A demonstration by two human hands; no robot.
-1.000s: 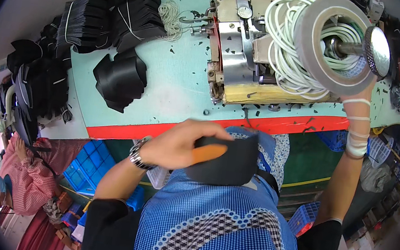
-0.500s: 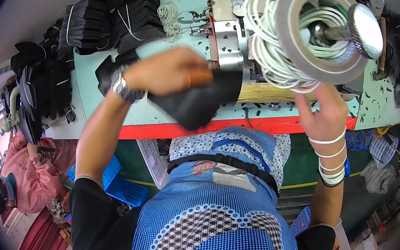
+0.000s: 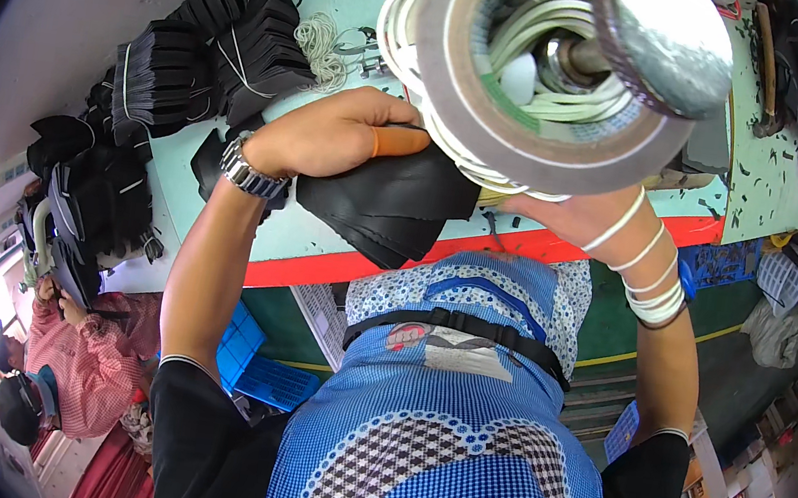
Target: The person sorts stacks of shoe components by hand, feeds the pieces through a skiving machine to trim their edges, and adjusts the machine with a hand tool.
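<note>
Leather piece (image 3: pixel 390 203) – gripped between both hands (image 3: pixel 333 135).

Bundles of black cut pieces (image 3: pixel 214 43) tied with white string crowd the far left corner of the pale green worktable (image 3: pixel 320 239), a tangle of white cord (image 3: pixel 320 42) beside them, while blue crates (image 3: pixel 252 371) sit under its red front edge.

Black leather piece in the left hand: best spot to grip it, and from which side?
Probably the upper left edge of the black leather piece, approached from the person's left, where the left hand already pinches it. That end is in the open above the table. The right end runs under the tape roll and toward the right hand, so it is crowded. The lower corner hangs limp and would fold.
</note>
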